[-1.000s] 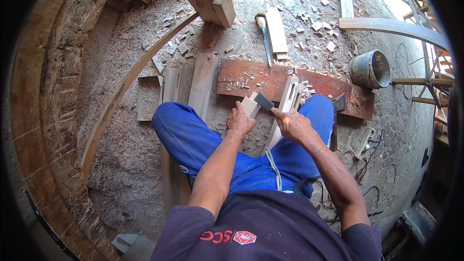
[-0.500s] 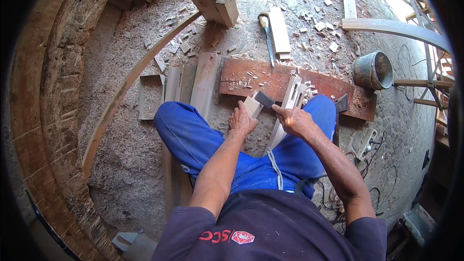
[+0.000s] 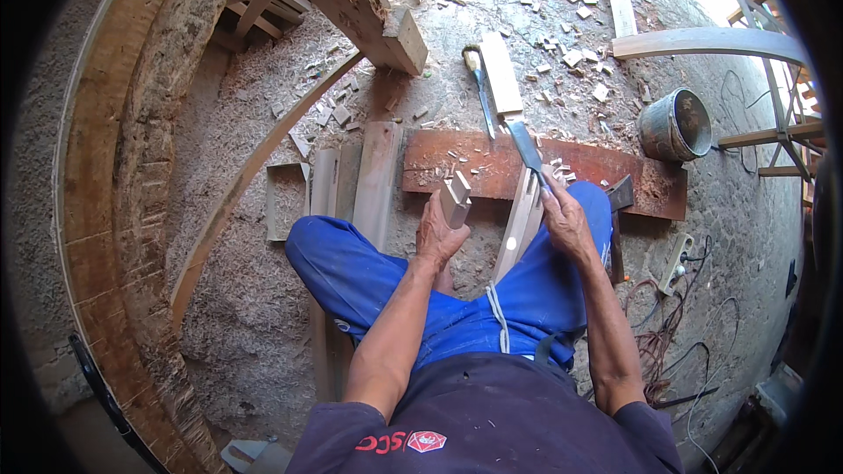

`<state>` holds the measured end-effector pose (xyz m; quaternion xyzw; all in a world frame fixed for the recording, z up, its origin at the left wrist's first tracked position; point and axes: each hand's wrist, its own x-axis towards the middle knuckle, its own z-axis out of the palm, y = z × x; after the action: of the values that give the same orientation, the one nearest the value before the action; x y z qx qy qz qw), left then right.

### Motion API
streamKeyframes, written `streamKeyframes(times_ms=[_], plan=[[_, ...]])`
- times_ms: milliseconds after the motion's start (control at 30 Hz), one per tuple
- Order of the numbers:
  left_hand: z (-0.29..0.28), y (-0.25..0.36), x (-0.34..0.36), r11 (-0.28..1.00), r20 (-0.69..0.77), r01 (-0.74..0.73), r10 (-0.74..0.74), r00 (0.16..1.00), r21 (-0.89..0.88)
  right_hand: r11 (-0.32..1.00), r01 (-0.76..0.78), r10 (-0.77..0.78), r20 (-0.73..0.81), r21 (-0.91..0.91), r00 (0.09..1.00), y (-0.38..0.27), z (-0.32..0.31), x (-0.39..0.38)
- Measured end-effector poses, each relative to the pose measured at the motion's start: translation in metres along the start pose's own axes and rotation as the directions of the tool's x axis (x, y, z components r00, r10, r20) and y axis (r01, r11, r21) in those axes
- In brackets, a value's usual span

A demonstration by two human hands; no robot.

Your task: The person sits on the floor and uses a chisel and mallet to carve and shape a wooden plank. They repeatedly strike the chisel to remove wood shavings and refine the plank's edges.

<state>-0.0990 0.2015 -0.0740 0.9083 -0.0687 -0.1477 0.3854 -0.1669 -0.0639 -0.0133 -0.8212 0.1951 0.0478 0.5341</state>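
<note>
My left hand [image 3: 437, 233] is closed round a pale wood piece [image 3: 455, 202] whose upper end is cut into tenon-like prongs. In my right hand [image 3: 567, 221] is a broad-bladed chisel [image 3: 525, 146], its blade pointing up and away to the left; the handle is mostly hidden by my fingers. The blade is apart from the wood in my left hand. A pale slotted wood strip [image 3: 518, 224] lies between my legs, near the right hand, its far end by the reddish board [image 3: 544, 156].
Another chisel [image 3: 482, 92] lies beside a pale wood block [image 3: 500, 75]. A metal bucket [image 3: 674, 125] stands right of the reddish board. Planks [image 3: 376, 175] and a shallow box [image 3: 286, 204] lie left. A power strip [image 3: 676, 263] with cables is at right; chips litter the floor.
My right hand has moved right, drawing the chisel away from the wood piece, and its blade now points far and left. The left hand has tilted the wood upright, showing its pronged end.
</note>
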Motion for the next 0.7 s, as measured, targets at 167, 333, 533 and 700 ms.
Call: streamKeyframes(times_ms=[167, 333, 533, 700], plan=[[-0.015, 0.023, 0.010, 0.934, -0.235, -0.343, 0.312, 0.920, -0.102, 0.842, -0.187, 0.231, -0.024, 0.505, 0.973, -0.008, -0.002, -0.015], [-0.008, 0.032, 0.022, 0.737, -0.399, -0.259, -0.016, 0.917, -0.624, 0.832, -0.165, 0.215, -0.034, 0.529, 0.976, -0.003, -0.003, -0.014], [0.015, -0.028, 0.039, 0.011, 0.048, 0.065, -0.556, 0.830, -0.998, 0.850, -0.129, 0.162, -0.019, 0.510, 0.987, 0.002, 0.002, -0.008], [0.027, -0.055, 0.011, 0.127, 0.393, 0.691, -0.744, 0.541, -0.712, 0.844, -0.141, 0.184, -0.033, 0.518, 0.982, 0.003, -0.001, -0.009]])
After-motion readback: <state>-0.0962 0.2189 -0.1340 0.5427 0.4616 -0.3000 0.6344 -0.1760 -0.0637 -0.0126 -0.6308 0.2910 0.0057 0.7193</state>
